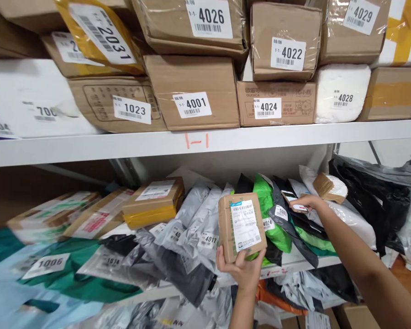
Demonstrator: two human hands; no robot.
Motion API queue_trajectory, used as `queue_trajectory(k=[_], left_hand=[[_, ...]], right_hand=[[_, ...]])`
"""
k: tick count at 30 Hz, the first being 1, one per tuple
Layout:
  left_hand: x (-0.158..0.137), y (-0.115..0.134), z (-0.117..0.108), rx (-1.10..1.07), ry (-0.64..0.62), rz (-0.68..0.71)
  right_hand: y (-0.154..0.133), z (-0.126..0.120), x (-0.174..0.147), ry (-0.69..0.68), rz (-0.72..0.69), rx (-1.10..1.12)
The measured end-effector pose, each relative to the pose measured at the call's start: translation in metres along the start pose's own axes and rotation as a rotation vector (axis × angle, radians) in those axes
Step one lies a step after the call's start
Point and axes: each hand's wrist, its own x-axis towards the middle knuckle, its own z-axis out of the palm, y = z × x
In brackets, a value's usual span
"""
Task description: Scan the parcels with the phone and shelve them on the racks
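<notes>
My left hand (242, 270) grips a small brown cardboard box (228, 228) from below, fingers wrapped round its lower edge. A white shipping label (245, 224) with print and a square code faces me on the box. Further right, my right hand (310, 201) is closed on a smartphone (290, 196), held over the bagged parcels on the lower shelf. Close behind the box and phone lie a bright green bag (263, 192) and a dark grey bag (280, 226) labelled 5003. Part of the phone is covered by my fingers.
A white shelf beam (140, 148) marked 1-1 crosses in front, with labelled cartons (192, 77) stacked above it. Below stand a yellow-taped box (154, 201), grey mailing bags (192, 228), a green bag (82, 274) and a black bag (390, 196). Further parcels fill a lower level.
</notes>
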Motion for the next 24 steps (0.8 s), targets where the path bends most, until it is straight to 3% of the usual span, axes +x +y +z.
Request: queue_trajectory(k=[5, 13, 19, 21, 24], left_hand=[[-0.001, -0.001, -0.006, 0.003, -0.025, 0.044], [0.004, 0.001, -0.006, -0.022, -0.003, 0.054], [0.000, -0.003, -0.006, -0.010, 0.002, 0.055], [-0.001, -0.004, -0.006, 0.026, -0.007, 0.044], [-0.001, -0.003, -0.006, 0.058, -0.010, 0.051]], right_hand=[[-0.007, 0.002, -0.001, -0.138, 0.121, -0.093], [-0.009, -0.008, -0.010, -0.007, 0.091, -0.046], [-0.004, -0.002, -0.040, 0.213, -0.147, 0.374], [0.002, 0.012, -0.062, 0.166, -0.228, 0.585], [0.015, 0.039, -0.102, -0.029, -0.307, 0.866]])
